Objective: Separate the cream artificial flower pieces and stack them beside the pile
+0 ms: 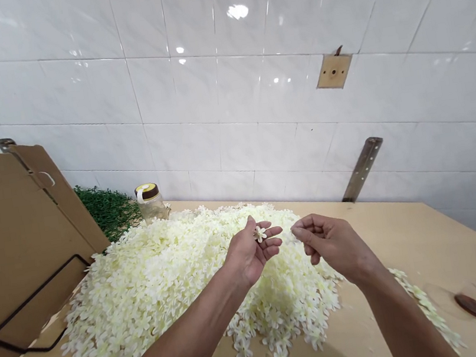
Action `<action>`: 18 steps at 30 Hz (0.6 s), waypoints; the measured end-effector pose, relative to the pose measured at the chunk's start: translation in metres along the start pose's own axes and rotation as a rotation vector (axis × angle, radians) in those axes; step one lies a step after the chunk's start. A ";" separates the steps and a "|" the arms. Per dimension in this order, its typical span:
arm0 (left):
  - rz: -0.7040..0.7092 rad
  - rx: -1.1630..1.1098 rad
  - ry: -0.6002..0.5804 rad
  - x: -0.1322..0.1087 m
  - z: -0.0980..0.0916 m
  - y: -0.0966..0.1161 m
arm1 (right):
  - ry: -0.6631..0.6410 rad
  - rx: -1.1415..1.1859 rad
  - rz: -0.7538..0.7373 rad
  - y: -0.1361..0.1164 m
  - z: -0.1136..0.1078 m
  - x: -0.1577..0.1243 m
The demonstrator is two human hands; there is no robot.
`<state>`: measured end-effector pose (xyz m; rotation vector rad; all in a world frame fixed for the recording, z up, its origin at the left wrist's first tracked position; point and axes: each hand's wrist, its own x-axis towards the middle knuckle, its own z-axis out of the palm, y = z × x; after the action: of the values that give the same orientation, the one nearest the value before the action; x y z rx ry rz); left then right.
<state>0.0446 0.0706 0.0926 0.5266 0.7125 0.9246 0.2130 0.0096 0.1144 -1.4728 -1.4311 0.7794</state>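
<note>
Pale cream petals with yellow-green centres make up a broad heap of small flowers (157,268), which spreads over the left and middle of the light tan surface (408,236). Above the heap's right part, the left hand (252,255) is turned palm up. Its thumb and index finger close on a single flower (260,234), while the remaining fingers stand slightly spread and half curled. Facing it, just to the right, the right hand (335,244) brings its thumb and index fingertip together in a pinch, the other fingers bent beneath; I cannot tell whether anything lies between the tips. The two hands are near each other but apart.

Behind the heap stands a clear jar (153,210) with a dark and yellow lid, next to some green foliage (111,209). Brown cardboard (17,229) rises at the left. A narrow trail of petals (424,303) lies beyond the right forearm, near a dark brown oval object (474,306). White tiles (203,94) cover the wall behind.
</note>
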 end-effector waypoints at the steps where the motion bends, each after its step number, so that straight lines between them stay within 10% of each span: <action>1: -0.005 -0.022 0.014 0.000 0.001 0.000 | 0.016 -0.078 0.004 0.003 0.001 0.001; 9: 0.055 -0.048 -0.026 0.003 -0.001 -0.001 | 0.137 -0.355 0.005 0.015 -0.006 0.011; 18: 0.104 0.102 -0.119 0.006 -0.005 -0.001 | 0.279 -0.748 0.115 0.031 -0.077 0.017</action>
<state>0.0439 0.0761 0.0863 0.7083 0.6316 0.9487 0.2976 0.0158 0.1183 -2.1374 -1.4976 0.0643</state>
